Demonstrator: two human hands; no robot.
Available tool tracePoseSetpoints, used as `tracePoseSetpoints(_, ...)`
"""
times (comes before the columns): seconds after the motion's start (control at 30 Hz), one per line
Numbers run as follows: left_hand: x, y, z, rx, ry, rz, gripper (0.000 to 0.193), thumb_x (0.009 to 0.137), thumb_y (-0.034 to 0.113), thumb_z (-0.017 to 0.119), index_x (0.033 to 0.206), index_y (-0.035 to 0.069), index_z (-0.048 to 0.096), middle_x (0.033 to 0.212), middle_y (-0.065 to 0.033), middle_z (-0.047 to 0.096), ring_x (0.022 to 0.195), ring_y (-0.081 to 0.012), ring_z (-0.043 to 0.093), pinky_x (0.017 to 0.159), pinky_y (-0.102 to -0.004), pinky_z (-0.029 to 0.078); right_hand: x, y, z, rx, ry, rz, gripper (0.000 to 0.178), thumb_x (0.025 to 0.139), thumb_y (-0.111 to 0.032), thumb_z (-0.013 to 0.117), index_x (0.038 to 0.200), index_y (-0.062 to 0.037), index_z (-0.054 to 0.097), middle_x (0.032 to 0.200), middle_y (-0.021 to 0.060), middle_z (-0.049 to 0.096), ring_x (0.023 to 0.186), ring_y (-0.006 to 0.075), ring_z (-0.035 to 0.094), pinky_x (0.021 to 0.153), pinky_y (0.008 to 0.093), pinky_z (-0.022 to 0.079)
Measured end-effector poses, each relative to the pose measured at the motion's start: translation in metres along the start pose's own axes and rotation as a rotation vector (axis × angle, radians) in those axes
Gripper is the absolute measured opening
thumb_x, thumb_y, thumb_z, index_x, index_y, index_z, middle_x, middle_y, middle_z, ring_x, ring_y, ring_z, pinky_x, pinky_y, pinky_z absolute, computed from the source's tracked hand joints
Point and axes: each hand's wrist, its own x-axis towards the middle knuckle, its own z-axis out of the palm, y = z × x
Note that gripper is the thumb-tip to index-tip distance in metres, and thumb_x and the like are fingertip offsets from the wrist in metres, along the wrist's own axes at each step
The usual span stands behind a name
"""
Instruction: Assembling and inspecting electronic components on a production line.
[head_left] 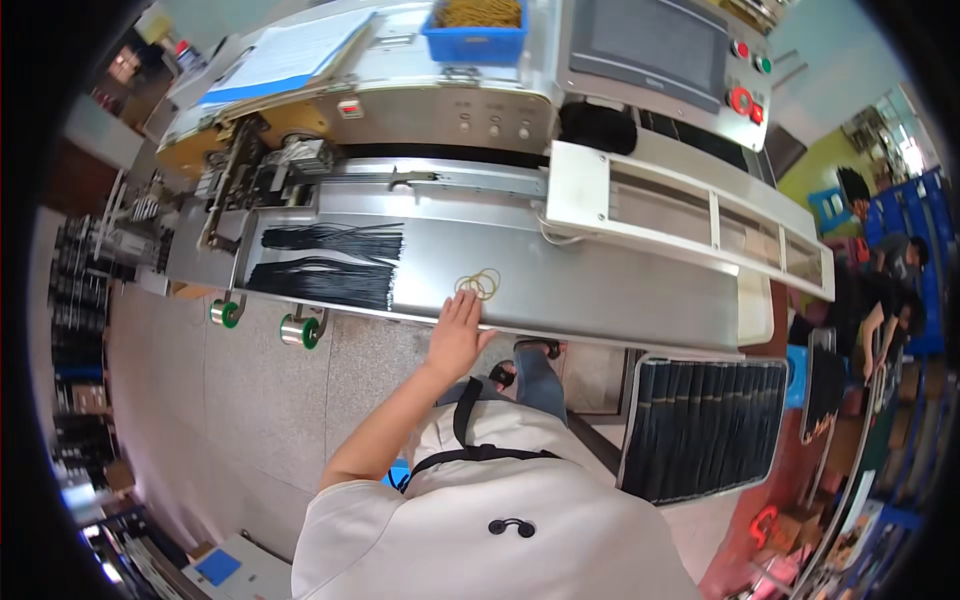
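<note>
My left hand (460,340) lies palm down at the front edge of the steel worktop (600,290), its fingers stretched out. The fingertips touch or nearly touch several loose yellow rubber bands (484,277). To the left of the hand are two bundles of thin black cables, a farther bundle (335,238) and a nearer bundle (325,282), laid side by side with their ends toward the hand. My right hand is out of view.
Behind the worktop stands a machine with a screen (650,45) and a red emergency button (740,100). A blue bin (475,45) of rubber bands sits on top. A white frame (690,215) overhangs the right side. A tray of black cable bundles (705,425) stands at right.
</note>
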Motion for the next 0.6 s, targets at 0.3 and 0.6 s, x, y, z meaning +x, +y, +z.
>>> tracePoseSetpoints(0.3,0.004,0.009,-0.009,0.022,-0.025,0.005,0.057,0.089,0.037,0.054,0.122,-0.009,0.048,0.130,-0.0231,0.047,0.125,-0.0382,0.039,0.107,-0.0455,0.029,-0.006,0.002,0.021,0.016,-0.036,0.023,0.034,0.091,-0.028,0.049,0.123,-0.0195,0.055,0.126,-0.0017,0.057,0.115,0.0126,0.054,0.091,0.0306,0.045)
tracePoseSetpoints(0.6,0.035,-0.011,0.005,-0.219,0.053,-0.130,0.018,0.074,0.010,0.063,0.091,0.003,0.062,0.088,-0.0165,0.055,0.092,-0.0338,0.052,0.081,-0.0435,0.043,0.014,-0.011,0.027,0.178,-0.143,0.079,0.033,0.091,-0.030,0.049,0.122,-0.0221,0.058,0.128,-0.0033,0.056,0.116,0.0115,0.053,0.092,0.0307,0.044)
